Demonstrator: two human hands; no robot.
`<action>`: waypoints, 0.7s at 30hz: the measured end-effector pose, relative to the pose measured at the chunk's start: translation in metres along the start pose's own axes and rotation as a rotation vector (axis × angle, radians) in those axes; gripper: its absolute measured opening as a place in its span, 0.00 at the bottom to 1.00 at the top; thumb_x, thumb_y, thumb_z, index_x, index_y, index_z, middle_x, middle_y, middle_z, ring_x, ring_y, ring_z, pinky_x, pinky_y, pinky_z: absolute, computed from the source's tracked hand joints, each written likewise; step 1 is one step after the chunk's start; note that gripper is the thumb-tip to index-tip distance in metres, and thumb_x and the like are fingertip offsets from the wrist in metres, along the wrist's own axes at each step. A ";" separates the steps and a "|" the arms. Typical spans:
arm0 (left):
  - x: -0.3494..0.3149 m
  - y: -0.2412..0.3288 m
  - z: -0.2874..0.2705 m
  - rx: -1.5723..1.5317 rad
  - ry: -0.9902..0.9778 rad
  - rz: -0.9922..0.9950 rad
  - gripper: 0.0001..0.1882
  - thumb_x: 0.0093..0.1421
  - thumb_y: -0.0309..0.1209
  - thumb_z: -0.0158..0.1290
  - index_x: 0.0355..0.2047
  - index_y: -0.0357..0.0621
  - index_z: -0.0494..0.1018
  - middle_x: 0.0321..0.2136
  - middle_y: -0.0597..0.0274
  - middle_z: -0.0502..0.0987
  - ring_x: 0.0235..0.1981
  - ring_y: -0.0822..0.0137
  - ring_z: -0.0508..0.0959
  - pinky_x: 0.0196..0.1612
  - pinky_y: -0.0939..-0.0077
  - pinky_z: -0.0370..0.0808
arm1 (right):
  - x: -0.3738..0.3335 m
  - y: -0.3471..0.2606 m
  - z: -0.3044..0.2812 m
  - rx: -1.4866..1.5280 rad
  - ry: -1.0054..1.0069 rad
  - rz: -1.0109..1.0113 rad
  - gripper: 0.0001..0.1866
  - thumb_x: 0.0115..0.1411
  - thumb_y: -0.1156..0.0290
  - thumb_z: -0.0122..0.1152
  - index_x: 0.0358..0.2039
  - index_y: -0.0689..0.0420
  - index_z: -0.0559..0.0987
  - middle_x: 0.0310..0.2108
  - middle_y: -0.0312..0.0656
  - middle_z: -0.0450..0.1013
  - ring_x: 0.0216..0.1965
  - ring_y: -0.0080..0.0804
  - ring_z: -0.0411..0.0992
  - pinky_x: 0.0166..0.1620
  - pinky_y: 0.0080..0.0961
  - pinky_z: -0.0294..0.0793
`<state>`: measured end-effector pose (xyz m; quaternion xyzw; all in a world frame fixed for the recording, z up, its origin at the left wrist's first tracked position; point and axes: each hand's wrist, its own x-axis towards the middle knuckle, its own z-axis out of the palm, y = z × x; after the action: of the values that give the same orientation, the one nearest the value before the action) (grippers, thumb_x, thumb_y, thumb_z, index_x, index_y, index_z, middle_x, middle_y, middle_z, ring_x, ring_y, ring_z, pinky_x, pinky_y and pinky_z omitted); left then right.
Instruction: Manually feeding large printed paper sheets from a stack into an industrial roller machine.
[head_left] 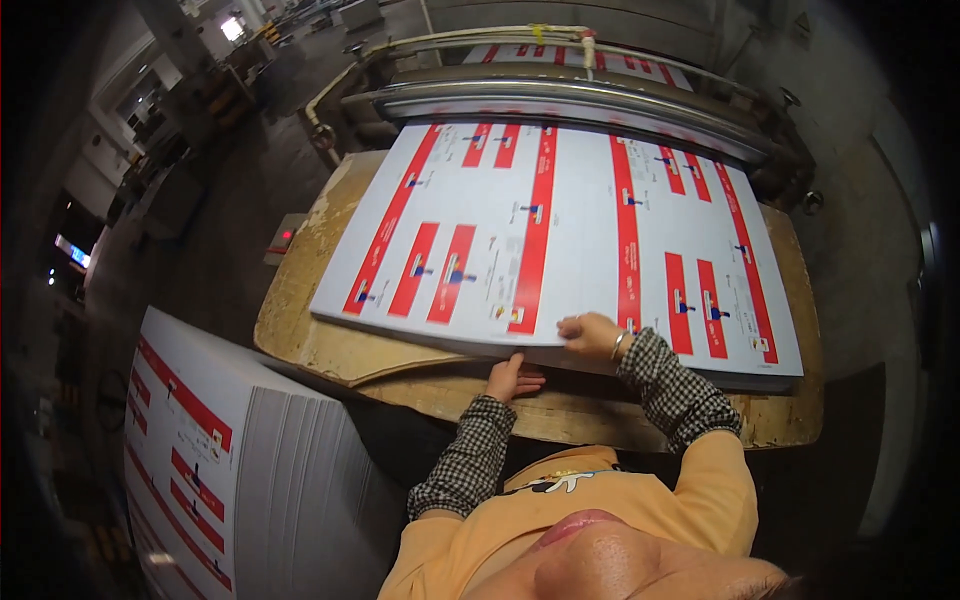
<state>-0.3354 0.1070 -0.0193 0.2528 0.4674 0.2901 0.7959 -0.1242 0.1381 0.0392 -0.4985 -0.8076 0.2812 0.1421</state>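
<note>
A stack of large printed sheets (590, 220), white with red bands and small blue figures, lies on a worn wooden table in front of a roller machine. My right hand (592, 335) is at the middle of the stack's near edge, its fingers closed in a pinch on the top sheet's edge. Just left of it and lower, my left hand (513, 380) is open, thumb up against the stack's front side and fingers stretched out below the edge. How many sheets the right fingers hold is hidden.
The roller machine (560, 100) spans the table's far side, with another printed sheet (640, 66) behind its rollers. The wooden table (330, 350) has a curved near edge. A tall stack of similar sheets (270, 470) stands at my left. A small box with a red light (287, 236) sits beside the table.
</note>
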 end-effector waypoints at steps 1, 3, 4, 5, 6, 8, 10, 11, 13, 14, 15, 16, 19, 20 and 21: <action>0.001 0.002 0.004 0.025 0.050 -0.011 0.30 0.54 0.50 0.43 0.37 0.27 0.63 0.30 0.44 0.72 0.29 0.55 0.76 0.28 0.71 0.75 | 0.010 0.012 0.000 -0.007 0.074 0.017 0.09 0.41 0.67 0.52 0.26 0.55 0.74 0.27 0.44 0.71 0.31 0.43 0.69 0.34 0.33 0.68; 0.007 0.001 -0.003 0.048 0.052 -0.003 0.32 0.52 0.53 0.44 0.34 0.27 0.64 0.26 0.43 0.73 0.26 0.56 0.76 0.26 0.70 0.75 | 0.037 0.023 -0.008 -0.041 0.215 0.203 0.12 0.41 0.69 0.52 0.29 0.56 0.74 0.28 0.47 0.70 0.32 0.45 0.68 0.36 0.33 0.67; 0.010 0.002 -0.002 0.055 0.066 0.030 0.32 0.52 0.53 0.45 0.33 0.26 0.65 0.25 0.43 0.73 0.25 0.57 0.76 0.25 0.70 0.75 | 0.047 0.033 -0.009 -0.102 0.352 0.241 0.12 0.42 0.69 0.52 0.28 0.59 0.74 0.31 0.49 0.70 0.35 0.45 0.67 0.39 0.32 0.67; 0.008 -0.002 -0.010 0.029 0.120 0.067 0.32 0.52 0.53 0.45 0.32 0.26 0.65 0.24 0.43 0.73 0.23 0.57 0.76 0.24 0.70 0.75 | 0.060 0.026 -0.004 -0.103 0.370 0.291 0.14 0.43 0.67 0.54 0.30 0.62 0.73 0.33 0.51 0.69 0.37 0.44 0.67 0.41 0.32 0.66; 0.009 -0.005 -0.009 0.006 0.148 0.084 0.32 0.51 0.52 0.46 0.32 0.25 0.65 0.24 0.43 0.73 0.22 0.57 0.76 0.23 0.70 0.75 | 0.064 0.017 -0.014 -0.097 0.182 0.301 0.21 0.43 0.62 0.58 0.35 0.64 0.72 0.38 0.53 0.67 0.43 0.46 0.64 0.46 0.33 0.63; 0.014 -0.008 -0.007 -0.026 0.159 0.120 0.32 0.51 0.51 0.47 0.33 0.24 0.66 0.25 0.41 0.72 0.22 0.56 0.76 0.21 0.69 0.75 | 0.050 0.014 0.007 -0.155 0.036 0.167 0.39 0.38 0.52 0.63 0.48 0.62 0.64 0.52 0.57 0.55 0.56 0.54 0.48 0.56 0.40 0.49; 0.018 -0.008 -0.010 -0.050 0.101 0.118 0.32 0.51 0.50 0.48 0.34 0.23 0.65 0.25 0.39 0.72 0.22 0.54 0.76 0.20 0.67 0.75 | 0.024 -0.022 0.021 -0.433 -0.141 0.134 0.54 0.30 0.49 0.67 0.56 0.56 0.51 0.57 0.58 0.42 0.58 0.55 0.41 0.54 0.55 0.44; 0.020 -0.007 -0.012 -0.066 0.061 0.108 0.31 0.51 0.49 0.49 0.35 0.23 0.65 0.26 0.38 0.72 0.23 0.53 0.76 0.21 0.67 0.75 | 0.013 -0.032 0.027 -0.484 -0.132 0.121 0.57 0.27 0.54 0.70 0.56 0.56 0.49 0.57 0.58 0.42 0.58 0.54 0.41 0.54 0.53 0.44; 0.028 -0.014 -0.026 -0.098 0.032 0.061 0.30 0.49 0.44 0.52 0.38 0.22 0.64 0.30 0.35 0.70 0.24 0.50 0.76 0.22 0.65 0.76 | 0.007 -0.013 0.041 -0.403 -0.027 -0.042 0.54 0.25 0.63 0.71 0.55 0.57 0.53 0.56 0.58 0.46 0.57 0.55 0.45 0.55 0.46 0.47; 0.029 -0.017 -0.024 -0.067 -0.007 0.104 0.31 0.48 0.43 0.54 0.39 0.22 0.63 0.33 0.34 0.69 0.27 0.48 0.75 0.24 0.64 0.76 | 0.004 -0.008 0.036 -0.326 0.014 -0.062 0.51 0.25 0.65 0.71 0.53 0.59 0.56 0.55 0.59 0.49 0.56 0.54 0.46 0.56 0.41 0.49; 0.028 -0.013 -0.021 -0.015 -0.052 0.148 0.32 0.46 0.41 0.56 0.41 0.21 0.61 0.36 0.32 0.68 0.29 0.47 0.75 0.26 0.63 0.76 | 0.003 0.006 0.034 -0.297 0.009 -0.079 0.45 0.28 0.68 0.68 0.51 0.60 0.59 0.54 0.59 0.50 0.56 0.53 0.47 0.56 0.37 0.49; 0.022 -0.013 -0.021 -0.014 -0.073 0.155 0.31 0.46 0.40 0.56 0.40 0.23 0.63 0.34 0.35 0.69 0.30 0.48 0.75 0.28 0.65 0.76 | 0.002 0.012 0.034 -0.227 0.006 -0.075 0.38 0.33 0.72 0.64 0.49 0.62 0.62 0.54 0.58 0.52 0.57 0.51 0.48 0.57 0.34 0.49; 0.013 -0.010 -0.018 -0.040 -0.071 0.090 0.35 0.43 0.41 0.58 0.41 0.21 0.62 0.39 0.33 0.66 0.34 0.45 0.73 0.32 0.59 0.74 | 0.001 0.009 0.012 0.137 -0.089 0.027 0.17 0.47 0.79 0.48 0.40 0.67 0.70 0.45 0.55 0.65 0.49 0.40 0.63 0.49 0.25 0.62; 0.015 -0.009 -0.017 -0.033 0.058 0.103 0.34 0.45 0.42 0.56 0.43 0.23 0.60 0.39 0.35 0.66 0.37 0.48 0.72 0.34 0.62 0.74 | -0.001 -0.013 -0.006 0.203 -0.138 0.147 0.17 0.49 0.79 0.45 0.42 0.68 0.69 0.44 0.52 0.66 0.48 0.36 0.64 0.48 0.24 0.63; 0.022 -0.010 -0.011 -0.021 0.173 0.110 0.34 0.48 0.43 0.54 0.45 0.24 0.59 0.39 0.38 0.66 0.40 0.50 0.71 0.35 0.64 0.74 | -0.004 -0.010 -0.021 0.161 -0.077 0.018 0.17 0.50 0.80 0.42 0.42 0.68 0.69 0.44 0.51 0.67 0.48 0.34 0.64 0.49 0.23 0.61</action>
<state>-0.3344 0.1164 -0.0439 0.2439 0.5168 0.3590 0.7379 -0.1188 0.1379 0.0616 -0.4816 -0.7827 0.3653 0.1482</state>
